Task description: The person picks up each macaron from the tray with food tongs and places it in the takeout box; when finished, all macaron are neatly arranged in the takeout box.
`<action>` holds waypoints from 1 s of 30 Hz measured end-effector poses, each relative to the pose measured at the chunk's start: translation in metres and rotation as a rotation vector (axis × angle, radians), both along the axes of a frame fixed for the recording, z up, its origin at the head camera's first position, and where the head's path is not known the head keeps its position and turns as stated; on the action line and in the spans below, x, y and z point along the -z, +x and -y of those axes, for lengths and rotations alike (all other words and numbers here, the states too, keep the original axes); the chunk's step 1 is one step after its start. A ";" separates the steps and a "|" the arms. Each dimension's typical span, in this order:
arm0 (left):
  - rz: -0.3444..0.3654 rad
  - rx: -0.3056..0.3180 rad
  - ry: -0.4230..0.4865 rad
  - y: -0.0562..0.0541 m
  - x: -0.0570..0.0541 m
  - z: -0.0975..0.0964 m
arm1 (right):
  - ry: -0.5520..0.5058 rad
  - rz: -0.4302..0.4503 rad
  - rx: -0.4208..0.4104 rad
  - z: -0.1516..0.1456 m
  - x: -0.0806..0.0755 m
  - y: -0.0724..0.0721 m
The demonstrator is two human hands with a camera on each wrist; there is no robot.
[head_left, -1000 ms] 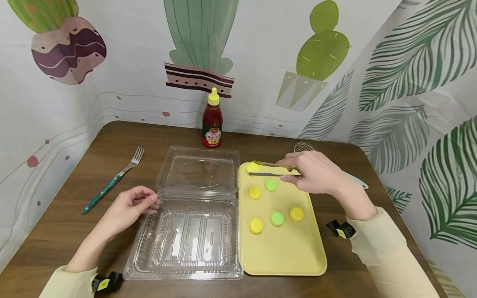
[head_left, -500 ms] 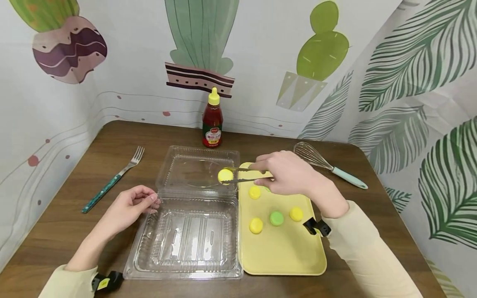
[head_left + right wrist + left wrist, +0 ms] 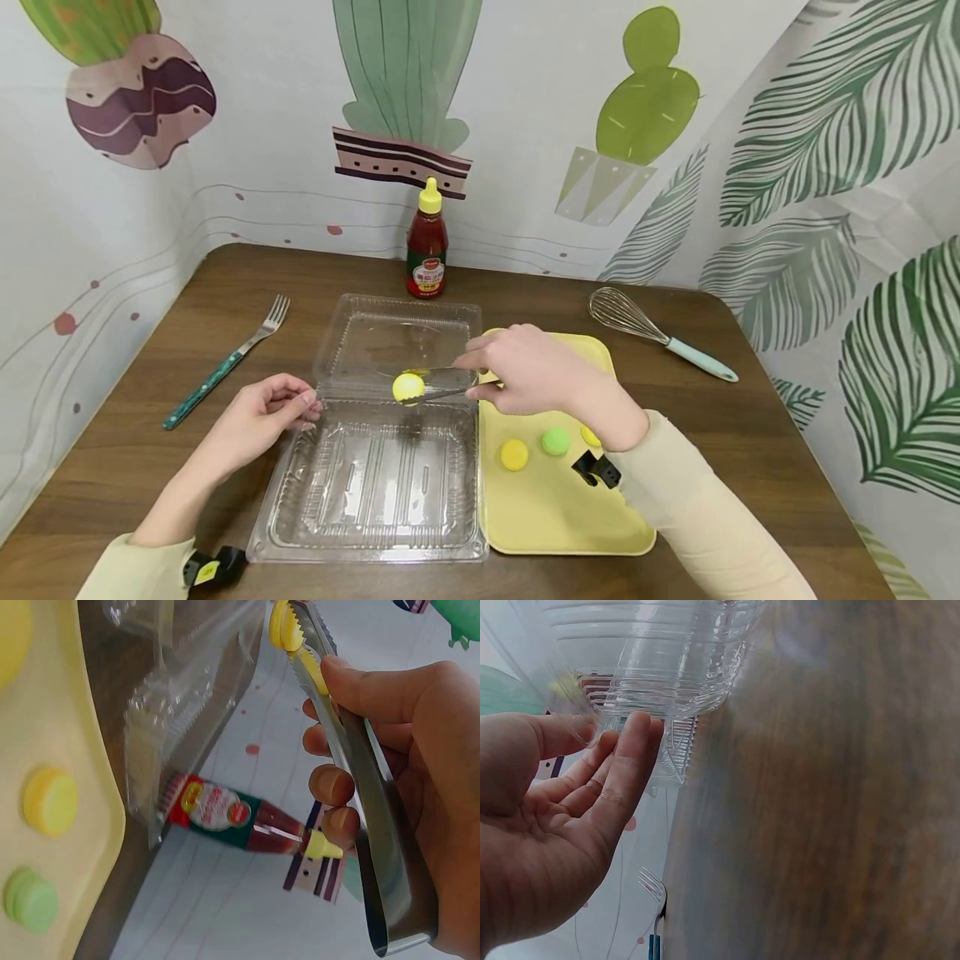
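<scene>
On the brown table [image 3: 225,296], a clear box [image 3: 262,537] is laid open, its lid [image 3: 390,321] folded back; the base is bordered by a raised rim [image 3: 367,553], and a broad floor is left free for moving. Just beside its right edge a yellow tray [image 3: 570,521] is set, dotted with green and yellow macarons [image 3: 513,455]. By the left hand [image 3: 262,417], fingers half curled, the box's left edge is lightly pinched near the hinge. In the closely curled right hand [image 3: 528,371], tongs [image 3: 386,855] are gripped, and one lifted macaron [image 3: 408,388], yellow, is held by them above the box. The carrying step is judged to be in hand; for any setting-down, clearance over the rim and a gentle release would be called for.
</scene>
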State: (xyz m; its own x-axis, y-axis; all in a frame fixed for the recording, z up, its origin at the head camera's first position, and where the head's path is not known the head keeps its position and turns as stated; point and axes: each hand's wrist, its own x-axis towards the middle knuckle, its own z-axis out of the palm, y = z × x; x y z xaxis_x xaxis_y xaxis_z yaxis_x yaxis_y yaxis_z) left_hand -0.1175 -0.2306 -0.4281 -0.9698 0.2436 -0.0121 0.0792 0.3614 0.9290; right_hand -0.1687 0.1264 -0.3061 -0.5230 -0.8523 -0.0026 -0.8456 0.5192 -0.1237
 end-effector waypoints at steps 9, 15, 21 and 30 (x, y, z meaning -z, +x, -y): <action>-0.003 0.000 0.001 0.000 0.001 0.000 | 0.030 0.046 -0.023 0.022 0.013 0.008; -0.004 0.002 0.000 0.000 0.001 0.000 | 0.030 0.058 -0.040 0.034 0.020 0.011; -0.008 0.008 -0.008 0.000 0.001 0.000 | 0.027 0.038 -0.053 0.042 0.029 0.013; -0.004 0.002 -0.012 0.000 0.000 0.000 | 0.036 0.058 -0.042 0.053 0.045 0.016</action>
State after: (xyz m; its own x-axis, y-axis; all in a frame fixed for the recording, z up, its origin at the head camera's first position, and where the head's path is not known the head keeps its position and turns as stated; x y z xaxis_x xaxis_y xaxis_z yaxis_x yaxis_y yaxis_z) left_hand -0.1175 -0.2306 -0.4279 -0.9692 0.2459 -0.0110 0.0838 0.3719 0.9245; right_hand -0.1528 0.0729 -0.3508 -0.4848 -0.8724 -0.0624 -0.8588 0.4883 -0.1549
